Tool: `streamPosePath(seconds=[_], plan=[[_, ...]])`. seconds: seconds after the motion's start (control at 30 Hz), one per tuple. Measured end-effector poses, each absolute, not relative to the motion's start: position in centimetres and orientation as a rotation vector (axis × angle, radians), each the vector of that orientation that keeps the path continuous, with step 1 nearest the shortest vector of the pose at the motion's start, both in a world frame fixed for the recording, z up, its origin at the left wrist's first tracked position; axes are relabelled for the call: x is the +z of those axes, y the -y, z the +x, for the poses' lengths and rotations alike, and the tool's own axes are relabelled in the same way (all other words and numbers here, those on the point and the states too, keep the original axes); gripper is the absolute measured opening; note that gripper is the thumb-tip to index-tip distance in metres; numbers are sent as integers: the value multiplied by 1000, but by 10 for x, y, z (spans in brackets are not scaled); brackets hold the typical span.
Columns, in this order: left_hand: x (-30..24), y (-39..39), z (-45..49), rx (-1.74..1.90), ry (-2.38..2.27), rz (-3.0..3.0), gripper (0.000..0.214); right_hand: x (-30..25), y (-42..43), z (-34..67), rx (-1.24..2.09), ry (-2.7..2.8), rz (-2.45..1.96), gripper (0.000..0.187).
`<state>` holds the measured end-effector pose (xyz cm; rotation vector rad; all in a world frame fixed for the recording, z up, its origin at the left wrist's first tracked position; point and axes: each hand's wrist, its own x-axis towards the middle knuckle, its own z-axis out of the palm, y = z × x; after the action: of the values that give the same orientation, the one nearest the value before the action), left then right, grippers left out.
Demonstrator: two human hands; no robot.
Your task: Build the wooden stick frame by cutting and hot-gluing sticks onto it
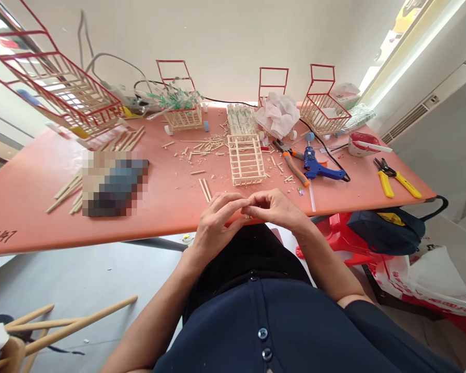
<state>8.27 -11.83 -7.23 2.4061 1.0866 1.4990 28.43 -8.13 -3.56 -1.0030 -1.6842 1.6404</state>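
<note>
My left hand [221, 217] and my right hand [274, 207] meet fingertip to fingertip at the table's front edge. Both are closed in a pinch. A small pale bit shows under the fingertips, but its kind is hidden. Just beyond them stands a small frame of pale wooden sticks [247, 160]. Two short loose sticks [205, 190] lie left of it, near my left hand. To the right of the frame are a blue glue gun [314, 165] with a clear glue stick [312, 196] in front of it, and orange-grey pliers [294, 161].
Red-handled stick carts stand along the back: a large one [62, 88] at left, a cart with green pieces [180, 111], and one at right [326, 111]. Cut stick bits [205, 146] litter the orange table [171, 207]. Yellow-handled pliers [396, 178] and a red-stained cup [363, 145] lie right; a blurred-out block [116, 184] left.
</note>
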Motion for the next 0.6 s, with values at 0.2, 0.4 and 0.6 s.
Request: streamPosePath(seconds=[0.2, 0.4, 0.6], plan=[[-71, 116, 87, 1585, -1108, 2348, 26, -38, 82, 286, 1591, 1662, -984, 56], [-71, 115, 90, 1584, -1127, 2353, 24, -45, 84, 285, 1481, 1670, -1039, 55], [-73, 117, 91, 1575, -1159, 2335, 22, -47, 87, 283, 1468, 1631, -1058, 52]])
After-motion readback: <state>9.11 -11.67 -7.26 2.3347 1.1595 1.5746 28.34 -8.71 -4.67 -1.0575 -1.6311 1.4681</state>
